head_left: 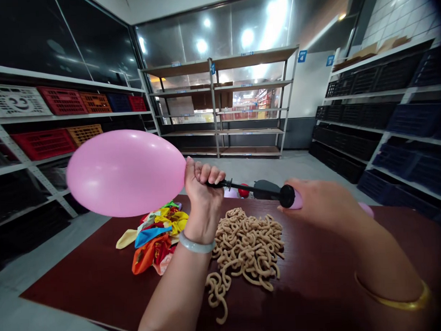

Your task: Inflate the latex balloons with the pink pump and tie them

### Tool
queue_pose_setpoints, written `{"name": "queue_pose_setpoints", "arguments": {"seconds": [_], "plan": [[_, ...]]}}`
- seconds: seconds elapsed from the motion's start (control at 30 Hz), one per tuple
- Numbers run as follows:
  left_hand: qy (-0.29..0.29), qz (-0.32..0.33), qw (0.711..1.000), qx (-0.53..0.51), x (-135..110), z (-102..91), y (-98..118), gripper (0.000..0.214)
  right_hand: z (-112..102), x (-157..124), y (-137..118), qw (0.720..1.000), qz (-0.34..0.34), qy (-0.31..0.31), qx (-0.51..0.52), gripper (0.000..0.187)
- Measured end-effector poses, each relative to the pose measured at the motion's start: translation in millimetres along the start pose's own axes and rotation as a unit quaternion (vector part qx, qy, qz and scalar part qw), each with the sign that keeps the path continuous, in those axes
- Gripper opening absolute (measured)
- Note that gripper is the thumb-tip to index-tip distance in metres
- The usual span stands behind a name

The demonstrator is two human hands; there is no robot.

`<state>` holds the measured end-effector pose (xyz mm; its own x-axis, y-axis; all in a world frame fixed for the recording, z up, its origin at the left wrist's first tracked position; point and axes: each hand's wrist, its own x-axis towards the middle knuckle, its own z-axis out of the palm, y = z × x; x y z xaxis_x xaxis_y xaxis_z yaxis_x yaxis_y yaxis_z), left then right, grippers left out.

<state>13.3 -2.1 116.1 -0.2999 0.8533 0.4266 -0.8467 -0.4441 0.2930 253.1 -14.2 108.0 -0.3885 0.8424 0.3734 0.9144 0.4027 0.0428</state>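
Note:
A large inflated pink balloon (125,172) stretches out to the left. My left hand (205,180) is closed around its neck and the near end of a balloon pump. The pump's black rod (264,189) runs right to a round black collar (286,196). My right hand (317,200) wraps round the pump's pink body just past that collar, most of which it hides. Below my left hand lies a pile of uninflated balloons (152,238) in mixed colours. A heap of tan, curly, rope-like pieces (248,246) sits between my forearms.
The dark red-brown table (87,276) spans the foreground. Beyond its far edge, a red round object (243,190) is partly visible near the floor. Metal shelving (214,108) stands at the back. Crates (62,100) line the left shelves, and dark bins (361,117) fill the right ones.

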Motion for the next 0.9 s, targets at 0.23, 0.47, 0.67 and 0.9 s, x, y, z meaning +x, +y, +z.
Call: {"name": "queue_pose_setpoints", "arguments": {"seconds": [0.23, 0.47, 0.67, 0.9], "plan": [[0.046, -0.041, 0.998, 0.006, -23.2, 5.5, -47.3, 0.048, 12.5, 5.8, -8.7, 0.999, -0.028, 0.020, -0.035, 0.037], [0.084, -0.105, 0.991, -0.014, -36.5, -4.7, -79.8, 0.049, 26.5, 9.4, -32.2, 0.999, -0.031, 0.017, -0.014, 0.043], [0.140, -0.133, 0.981, -0.012, -4.4, -30.2, -61.3, 0.045, 40.6, 16.9, -21.9, 0.999, -0.015, -0.048, 0.005, 0.037], [0.055, -0.055, 0.996, -0.032, 18.2, -25.7, 0.3, 0.046, 13.0, 5.7, 7.5, 0.997, -0.002, -0.074, 0.030, 0.051]]}}
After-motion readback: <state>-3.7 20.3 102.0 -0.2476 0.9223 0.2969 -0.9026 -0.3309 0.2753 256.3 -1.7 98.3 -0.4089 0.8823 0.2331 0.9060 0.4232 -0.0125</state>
